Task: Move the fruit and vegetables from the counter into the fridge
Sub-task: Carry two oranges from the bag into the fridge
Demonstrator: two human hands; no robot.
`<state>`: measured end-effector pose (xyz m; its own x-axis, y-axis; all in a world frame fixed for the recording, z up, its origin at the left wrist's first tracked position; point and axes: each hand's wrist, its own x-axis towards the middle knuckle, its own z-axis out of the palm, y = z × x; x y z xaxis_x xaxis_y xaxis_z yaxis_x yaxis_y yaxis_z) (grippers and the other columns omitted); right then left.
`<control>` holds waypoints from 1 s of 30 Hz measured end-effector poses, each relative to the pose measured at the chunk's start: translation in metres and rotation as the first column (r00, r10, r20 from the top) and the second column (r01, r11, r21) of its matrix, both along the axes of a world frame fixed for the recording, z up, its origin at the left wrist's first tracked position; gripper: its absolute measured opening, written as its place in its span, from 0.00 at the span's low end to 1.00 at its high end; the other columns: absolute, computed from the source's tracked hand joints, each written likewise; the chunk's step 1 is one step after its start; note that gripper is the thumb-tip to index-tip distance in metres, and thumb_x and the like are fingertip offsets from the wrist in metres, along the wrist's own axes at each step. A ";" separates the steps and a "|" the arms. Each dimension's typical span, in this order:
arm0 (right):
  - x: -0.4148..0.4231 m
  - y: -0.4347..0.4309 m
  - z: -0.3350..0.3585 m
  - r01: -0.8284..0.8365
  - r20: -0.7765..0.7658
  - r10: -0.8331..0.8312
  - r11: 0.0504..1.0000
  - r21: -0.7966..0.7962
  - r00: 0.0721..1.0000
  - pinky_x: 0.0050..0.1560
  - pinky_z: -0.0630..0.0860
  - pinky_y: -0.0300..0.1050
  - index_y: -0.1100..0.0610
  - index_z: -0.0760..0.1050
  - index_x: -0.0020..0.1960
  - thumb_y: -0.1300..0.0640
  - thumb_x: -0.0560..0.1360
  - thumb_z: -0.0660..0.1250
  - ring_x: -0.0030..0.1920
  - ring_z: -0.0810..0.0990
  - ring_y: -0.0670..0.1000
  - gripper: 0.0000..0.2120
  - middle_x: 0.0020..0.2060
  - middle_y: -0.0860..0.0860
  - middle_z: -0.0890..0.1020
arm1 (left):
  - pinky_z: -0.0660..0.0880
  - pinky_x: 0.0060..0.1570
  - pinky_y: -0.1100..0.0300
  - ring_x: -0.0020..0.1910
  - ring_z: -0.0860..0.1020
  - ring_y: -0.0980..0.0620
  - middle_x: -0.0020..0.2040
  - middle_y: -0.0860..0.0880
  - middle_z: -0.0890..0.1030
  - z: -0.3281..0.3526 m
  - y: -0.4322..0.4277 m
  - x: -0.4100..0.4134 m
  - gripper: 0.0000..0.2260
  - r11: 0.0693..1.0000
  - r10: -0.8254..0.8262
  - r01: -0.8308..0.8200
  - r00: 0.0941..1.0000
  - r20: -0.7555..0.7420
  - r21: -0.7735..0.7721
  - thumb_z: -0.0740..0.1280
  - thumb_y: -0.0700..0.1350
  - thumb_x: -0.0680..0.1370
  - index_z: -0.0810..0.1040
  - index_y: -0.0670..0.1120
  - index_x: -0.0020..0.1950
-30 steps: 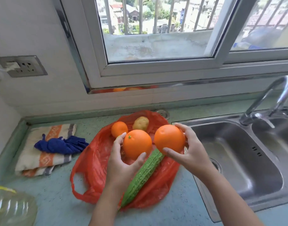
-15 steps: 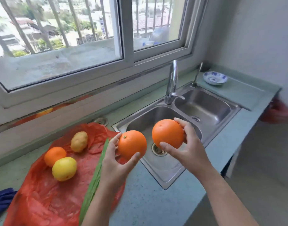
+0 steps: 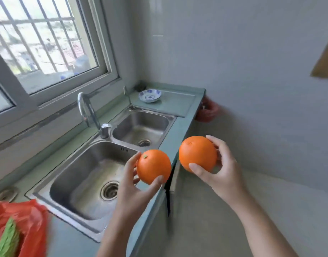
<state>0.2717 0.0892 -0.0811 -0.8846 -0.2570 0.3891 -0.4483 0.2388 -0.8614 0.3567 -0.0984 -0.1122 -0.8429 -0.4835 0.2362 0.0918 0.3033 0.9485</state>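
My left hand (image 3: pixel 133 190) holds one orange (image 3: pixel 153 166) by thumb and fingers, over the counter's front edge beside the sink. A second, slightly larger orange (image 3: pixel 197 153) is gripped in my right hand (image 3: pixel 221 173), out past the counter above the floor. At the bottom left lies the red plastic bag (image 3: pixel 32 219) on the counter, with the green bitter gourd (image 3: pixel 8 240) on it. The other fruit on the bag is out of view. No fridge is visible.
A steel double sink (image 3: pixel 81 175) with a curved tap (image 3: pixel 89 114) fills the green counter (image 3: pixel 180 106) under the barred window (image 3: pixel 42 43). A blue-and-white bowl (image 3: pixel 149 95) sits at the far end. A red object (image 3: pixel 207 112) hangs beyond the counter end by grey walls.
The view has swung right, away from the bag toward the counter's end and wall. Both hands have carried their oranges off the bag, past the sink to the counter's edge.
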 end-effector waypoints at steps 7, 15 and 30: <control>-0.021 0.167 -0.001 0.280 0.004 -0.280 0.960 -0.033 0.960 0.53 0.71 0.31 0.44 0.65 0.64 0.38 0.58 0.70 0.57 0.73 0.38 0.36 0.60 0.36 0.71 | 0.73 0.47 0.67 0.48 0.75 0.65 0.55 0.65 0.73 0.006 0.154 -0.083 0.31 0.956 -0.292 0.290 0.955 -0.045 -0.042 0.70 0.61 0.57 0.67 0.65 0.60; 0.004 0.336 -0.002 0.616 -0.004 -0.618 0.783 -0.090 0.786 0.54 0.74 0.40 0.38 0.65 0.59 0.39 0.58 0.70 0.57 0.74 0.39 0.30 0.58 0.36 0.71 | 0.71 0.44 0.73 0.49 0.75 0.63 0.55 0.64 0.74 0.007 0.328 -0.131 0.32 0.792 -0.610 0.606 0.790 -0.054 -0.082 0.69 0.62 0.58 0.68 0.63 0.61; 0.003 0.541 -0.026 0.921 0.115 -0.916 0.370 -0.121 0.383 0.46 0.73 0.30 0.34 0.67 0.55 0.38 0.56 0.71 0.56 0.74 0.40 0.29 0.58 0.37 0.72 | 0.71 0.43 0.72 0.49 0.75 0.62 0.54 0.61 0.75 -0.010 0.587 -0.222 0.30 0.441 -0.897 0.897 0.440 -0.037 -0.028 0.69 0.63 0.58 0.68 0.62 0.58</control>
<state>0.2750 0.6302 -0.1073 -0.5492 0.7748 0.3132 -0.0108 0.3682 -0.9297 0.1351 0.4886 -0.1225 -0.7945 0.5383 0.2810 0.3519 0.0310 0.9355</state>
